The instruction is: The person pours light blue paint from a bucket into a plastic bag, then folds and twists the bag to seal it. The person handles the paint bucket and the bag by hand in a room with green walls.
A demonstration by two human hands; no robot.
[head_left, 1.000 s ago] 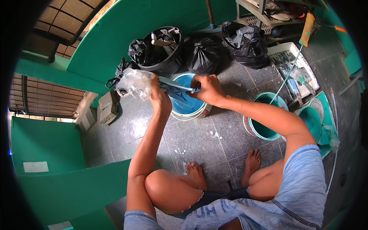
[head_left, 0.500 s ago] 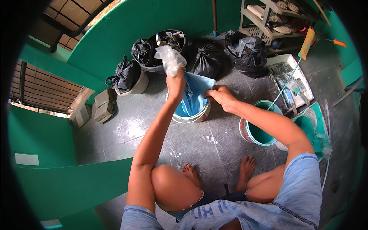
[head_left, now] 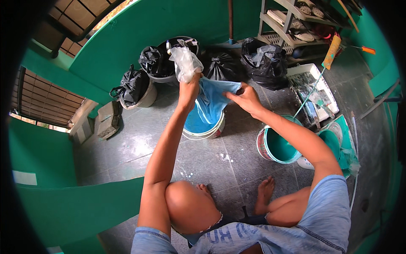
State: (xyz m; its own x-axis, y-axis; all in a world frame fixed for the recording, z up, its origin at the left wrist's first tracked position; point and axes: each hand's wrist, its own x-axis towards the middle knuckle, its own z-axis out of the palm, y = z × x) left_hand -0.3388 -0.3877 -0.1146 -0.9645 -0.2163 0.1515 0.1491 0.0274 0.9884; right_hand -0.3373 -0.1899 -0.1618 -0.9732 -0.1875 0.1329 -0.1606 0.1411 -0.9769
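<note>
My left hand (head_left: 189,93) is closed around a plastic bag whose clear, crumpled end (head_left: 185,63) sticks up above the fist. Below the fist hangs a light-blue, paint-coloured part (head_left: 210,95); the grip hides where the two meet. My right hand (head_left: 245,99) pinches the upper right edge of this blue part and pulls it out sideways. Under both hands stands a white-rimmed bucket (head_left: 211,133) with blue inside, and the lower blue folds hang over its opening.
To the right are a bucket of green paint (head_left: 281,146), a smaller green-stained container (head_left: 330,142), a paint tray (head_left: 330,91) and an orange roller (head_left: 332,53). Black garbage bags (head_left: 264,63) and bins line the green wall. A shoe rack (head_left: 292,25) stands behind. Concrete blocks (head_left: 108,120) lie left.
My right hand has risen slightly, drawing the blue edge up and outward into a wider spread. More of the bucket's blue inside shows. The whole view has shifted a little.
</note>
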